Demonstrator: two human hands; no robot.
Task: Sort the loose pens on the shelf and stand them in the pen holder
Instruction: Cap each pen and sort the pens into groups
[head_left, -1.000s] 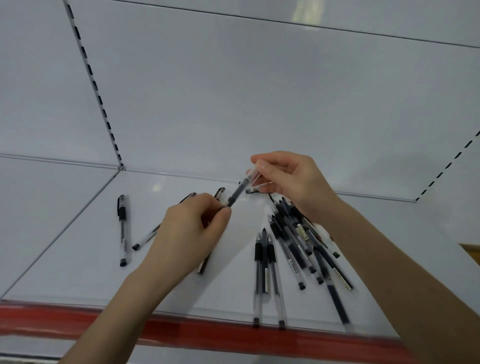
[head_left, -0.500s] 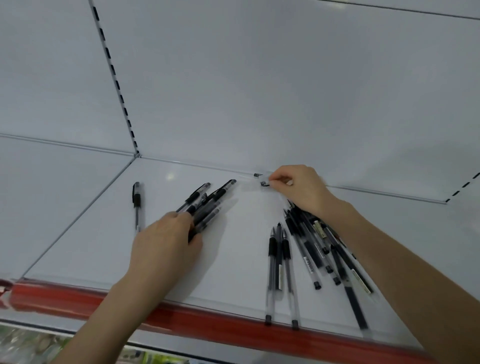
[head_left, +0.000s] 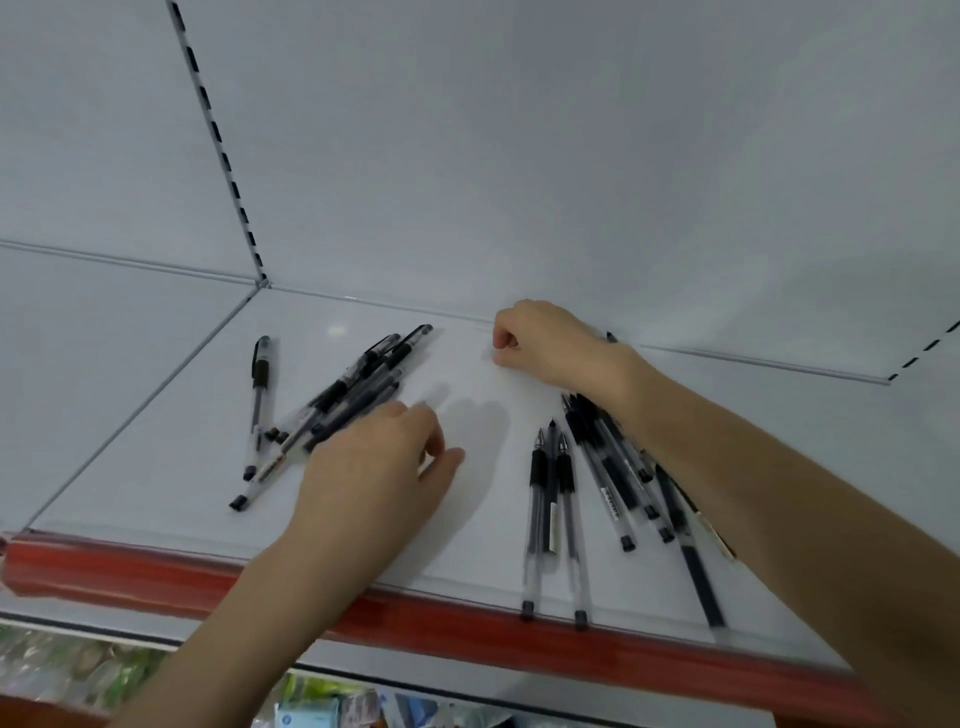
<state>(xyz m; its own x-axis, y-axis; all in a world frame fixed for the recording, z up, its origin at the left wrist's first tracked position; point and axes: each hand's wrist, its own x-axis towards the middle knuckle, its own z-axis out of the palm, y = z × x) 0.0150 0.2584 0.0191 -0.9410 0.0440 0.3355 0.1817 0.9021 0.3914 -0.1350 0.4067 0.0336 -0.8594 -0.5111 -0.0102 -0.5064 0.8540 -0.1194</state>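
Left hand (head_left: 374, 467) opened over pen bundle (head_left: 358, 389), bundle diagonal, caps pointing far-right

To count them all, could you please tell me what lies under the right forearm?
A fan of black pens runs beneath the right forearm; their covered ends cannot be seen.

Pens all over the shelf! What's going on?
A person is tidying this shelf. The left hand rests on the left bunch of pens. The right hand, curled, reaches to the shelf's back; whether it holds anything is too blurred to tell. Another pile lies under that forearm. No pen holder shows.
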